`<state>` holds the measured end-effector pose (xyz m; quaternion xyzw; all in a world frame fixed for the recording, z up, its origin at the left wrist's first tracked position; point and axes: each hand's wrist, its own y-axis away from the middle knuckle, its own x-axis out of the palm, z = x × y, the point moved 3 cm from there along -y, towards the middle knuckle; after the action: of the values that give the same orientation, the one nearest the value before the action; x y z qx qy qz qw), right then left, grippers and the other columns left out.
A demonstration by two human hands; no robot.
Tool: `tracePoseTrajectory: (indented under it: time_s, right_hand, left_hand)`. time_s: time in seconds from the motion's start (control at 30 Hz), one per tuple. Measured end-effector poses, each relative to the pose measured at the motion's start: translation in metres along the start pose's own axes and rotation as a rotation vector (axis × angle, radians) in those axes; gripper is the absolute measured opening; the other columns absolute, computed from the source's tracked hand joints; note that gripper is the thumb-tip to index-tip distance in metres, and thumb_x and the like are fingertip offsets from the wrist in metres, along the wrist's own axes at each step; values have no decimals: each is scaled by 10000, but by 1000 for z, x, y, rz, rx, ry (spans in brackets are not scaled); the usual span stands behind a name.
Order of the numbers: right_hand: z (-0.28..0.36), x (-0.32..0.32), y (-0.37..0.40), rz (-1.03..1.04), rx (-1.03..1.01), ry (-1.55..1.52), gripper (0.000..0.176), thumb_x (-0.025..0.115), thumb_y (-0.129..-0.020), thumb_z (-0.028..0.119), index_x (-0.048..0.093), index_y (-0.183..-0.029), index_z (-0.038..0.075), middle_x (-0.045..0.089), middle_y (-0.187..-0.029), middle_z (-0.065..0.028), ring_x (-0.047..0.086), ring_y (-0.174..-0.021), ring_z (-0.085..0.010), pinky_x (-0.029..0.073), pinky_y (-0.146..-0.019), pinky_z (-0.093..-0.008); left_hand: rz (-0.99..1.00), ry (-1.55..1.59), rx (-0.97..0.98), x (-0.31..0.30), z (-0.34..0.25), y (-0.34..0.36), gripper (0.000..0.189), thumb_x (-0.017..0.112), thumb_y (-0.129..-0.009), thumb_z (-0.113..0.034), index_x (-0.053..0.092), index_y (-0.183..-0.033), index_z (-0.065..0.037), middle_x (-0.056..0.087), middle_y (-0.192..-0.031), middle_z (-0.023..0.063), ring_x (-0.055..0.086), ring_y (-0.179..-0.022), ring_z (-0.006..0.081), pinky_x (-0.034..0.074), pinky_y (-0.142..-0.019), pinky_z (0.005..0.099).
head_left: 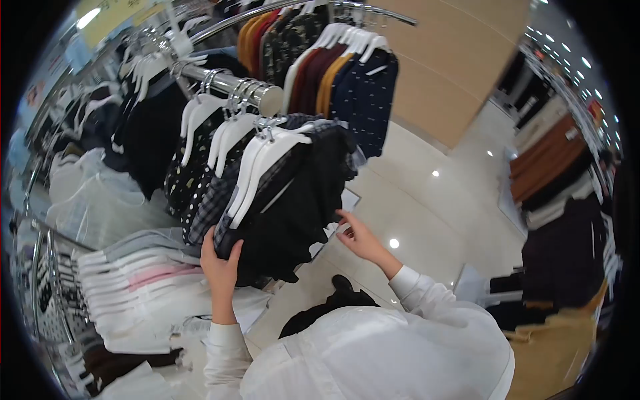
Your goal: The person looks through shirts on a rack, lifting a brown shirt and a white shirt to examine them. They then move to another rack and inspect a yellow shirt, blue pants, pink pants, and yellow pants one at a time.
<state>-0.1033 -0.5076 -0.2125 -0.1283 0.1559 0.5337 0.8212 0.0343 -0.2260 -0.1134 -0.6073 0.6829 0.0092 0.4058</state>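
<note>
A black garment [293,213] hangs on a white hanger [250,177] at the near end of a chrome rail [233,87]. My left hand [221,260] is at its left shoulder, thumb and fingers on either side of the dark cloth. At the garment's right edge is my right hand [360,237], its fingers partly spread and the fingertips close to the cloth; whether they touch it cannot be made out. Behind the black garment hang a dark checked garment [219,203] and a black one with white dots [177,190], also on white hangers.
White and pink garments [143,287] hang at the lower left. Navy, mustard and maroon shirts [363,93] hang on a rack farther back. Brown and dark clothes [563,253] line the right side. A tiled floor [427,193] runs between the racks.
</note>
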Motion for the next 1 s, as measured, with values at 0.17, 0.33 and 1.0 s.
tracePoseTrajectory:
  time_s: [0.17, 0.33, 1.0]
  right_hand:
    - [21, 17, 79, 34, 19, 126, 512, 580, -776, 121, 382, -1249, 120, 526, -995, -141, 588, -732, -227, 473, -687, -320]
    - [10, -4, 184, 5, 222, 260, 378, 531, -813, 168, 457, -1177, 95, 558, -995, -125, 595, -771, -222, 472, -703, -329]
    - [-41, -91, 515, -470, 644, 489, 284, 538, -795, 195, 511, -1064, 106, 568, -954, -103, 554, -879, -282, 447, -735, -389]
  left_hand:
    - [55, 112, 33, -1, 12, -6, 425, 665, -743, -159, 481, -1062, 52, 542, -995, 205, 521, -923, 313, 387, -833, 344]
    - [9, 98, 149, 1, 32, -4, 423, 606, -812, -210, 457, -1099, 63, 540, -1019, 206, 521, -904, 266, 389, -841, 329]
    - [1041, 116, 769, 109, -117, 253, 351, 572, -723, -107, 521, -1048, 15, 538, -1042, 196, 497, -984, 344, 376, -860, 391]
